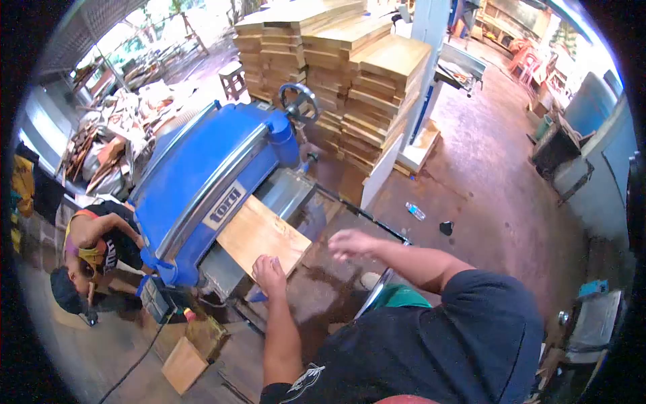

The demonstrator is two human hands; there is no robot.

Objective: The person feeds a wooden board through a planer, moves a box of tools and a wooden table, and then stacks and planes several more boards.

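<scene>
A wide wooden board lies on the metal bed of a blue planer, its far end under the machine's lettered front. My left hand is at the board's near left corner, fingers curled over the edge. My right hand hangs in the air just right of the board, apart from it, with its fingers loosely spread and nothing in them. The bare metal bed shows to the right of the board.
Tall stacks of boards stand behind the planer. A person bends down at its left side. A wood piece and a cable lie at lower left. A plastic bottle is on the floor at right.
</scene>
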